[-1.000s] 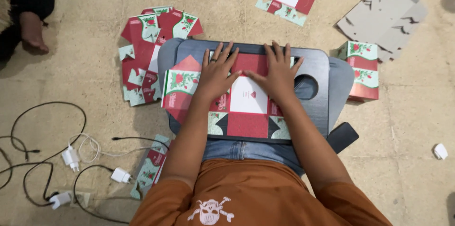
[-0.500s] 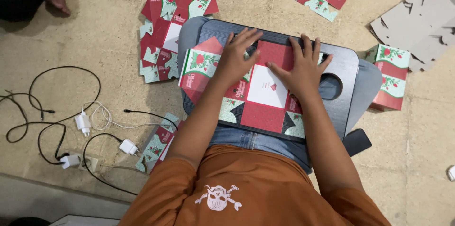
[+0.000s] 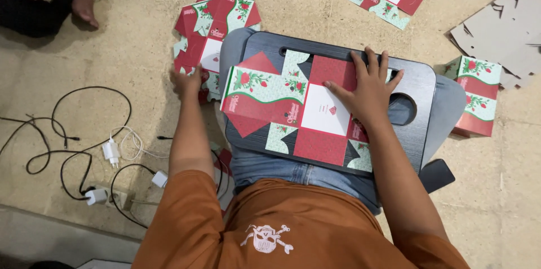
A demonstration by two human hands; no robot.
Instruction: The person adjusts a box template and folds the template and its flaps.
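Our black tray [image 3: 417,86] spans the lap; its near edge is hidden by our shirt. On it lies a flat carton [image 3: 298,108], red and green with a white centre panel. Our right hand [image 3: 366,88] presses open-palmed on its right half. Our left hand [image 3: 186,81] rests, fingers hard to make out, on the floor stack [image 3: 217,29] of matching cartons, well apart from the right hand.

Red, white and green strawberry-patterned box blank [image 3: 298,108] on a black lap tray [image 3: 414,83]; orange shirt [image 3: 293,229].
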